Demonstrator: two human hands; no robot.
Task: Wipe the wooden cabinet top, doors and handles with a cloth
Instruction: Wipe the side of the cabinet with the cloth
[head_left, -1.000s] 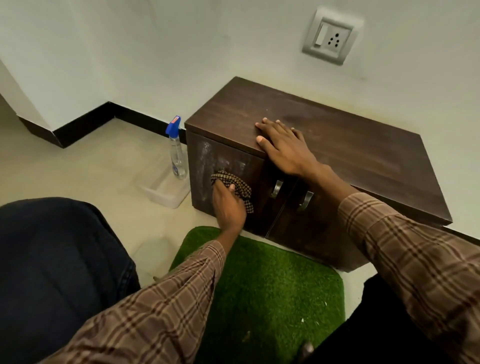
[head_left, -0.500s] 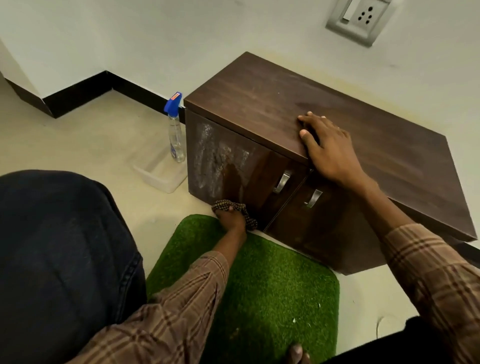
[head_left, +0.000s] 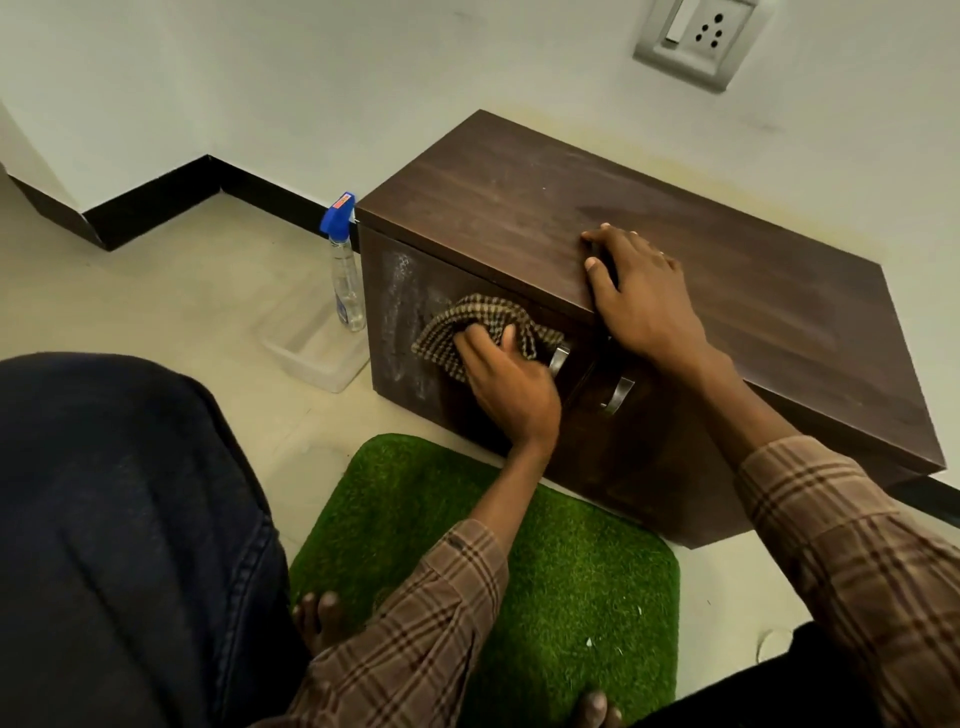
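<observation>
A low dark wooden cabinet (head_left: 727, 291) stands against the wall. My left hand (head_left: 506, 387) grips a brown checked cloth (head_left: 467, 325) and presses it against the upper part of the left door (head_left: 405, 332), which carries whitish smears. The cloth reaches the left metal handle (head_left: 558, 359) and partly covers it. The right handle (head_left: 618, 395) shows beside it. My right hand (head_left: 641, 296) rests flat on the cabinet top at its front edge, fingers spread, holding nothing.
A clear spray bottle (head_left: 344, 270) with a blue nozzle stands in a clear plastic tray (head_left: 311, 348) left of the cabinet. A green grass mat (head_left: 545, 587) lies in front, with my toes on it. My dark-trousered knee (head_left: 114, 519) fills the lower left. A wall socket (head_left: 696, 36) sits above.
My left hand has carried the cloth from the bottom of the left door up to its upper part, near the handle. My right hand has stayed on the top's front edge.
</observation>
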